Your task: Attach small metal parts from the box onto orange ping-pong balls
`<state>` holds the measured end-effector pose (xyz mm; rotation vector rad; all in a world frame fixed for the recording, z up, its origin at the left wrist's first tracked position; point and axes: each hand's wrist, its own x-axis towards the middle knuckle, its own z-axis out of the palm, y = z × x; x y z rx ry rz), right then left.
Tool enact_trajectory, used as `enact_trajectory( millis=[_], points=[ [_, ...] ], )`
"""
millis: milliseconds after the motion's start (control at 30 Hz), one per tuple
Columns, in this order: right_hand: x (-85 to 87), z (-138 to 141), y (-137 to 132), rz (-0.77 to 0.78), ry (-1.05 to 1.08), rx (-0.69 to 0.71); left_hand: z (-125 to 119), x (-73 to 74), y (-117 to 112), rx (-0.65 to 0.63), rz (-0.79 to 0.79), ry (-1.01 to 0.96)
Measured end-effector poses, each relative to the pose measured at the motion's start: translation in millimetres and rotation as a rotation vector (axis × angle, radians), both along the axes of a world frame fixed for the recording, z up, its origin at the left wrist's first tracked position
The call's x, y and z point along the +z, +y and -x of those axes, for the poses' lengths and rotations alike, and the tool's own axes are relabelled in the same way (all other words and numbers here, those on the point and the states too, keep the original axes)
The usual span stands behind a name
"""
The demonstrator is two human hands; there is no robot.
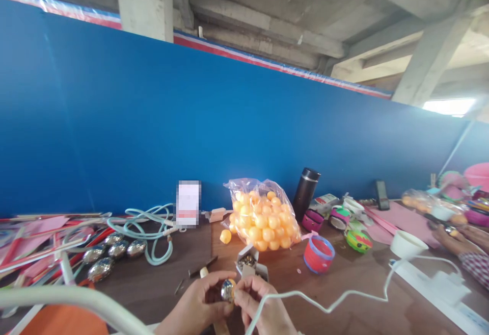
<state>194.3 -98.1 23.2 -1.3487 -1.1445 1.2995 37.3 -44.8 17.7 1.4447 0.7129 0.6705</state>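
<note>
Near the bottom centre my left hand [206,298] grips a shiny silver ball [227,290] with an orange patch on its right side. The thumb and fingers of my right hand [262,302] are pinched together against that side; anything between them is hidden. Just beyond my hands stands an open small box [247,259] of little shiny metal pieces. A wooden handle [220,327] shows under my left hand. A dark, thin tool [204,266] lies just past it. Behind the box sits a clear bag of orange balls [263,223], with one loose orange ball [225,236] beside it.
Several shiny silver balls [101,268] and a coiled pale cable [153,233] lie left. A white cord [328,308] crosses in front of my right hand. Right are a red-and-blue ring-shaped container [319,254], a power strip [431,294], a black bottle [305,192] and another person's hands [451,238].
</note>
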Motion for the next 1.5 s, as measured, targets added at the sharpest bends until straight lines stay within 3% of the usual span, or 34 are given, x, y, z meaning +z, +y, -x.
enact_trajectory(
  millis=[533, 1500],
  points=[
    [-9.7, -2, 0, 0.008, 0.034, 0.014, 2, 8.0, -3, -0.004, -0.054, 0.058],
    [-2.4, -4, -2, 0.031, 0.023, 0.044, 5, 12.9, -7, -0.051, -0.107, 0.063]
  ],
)
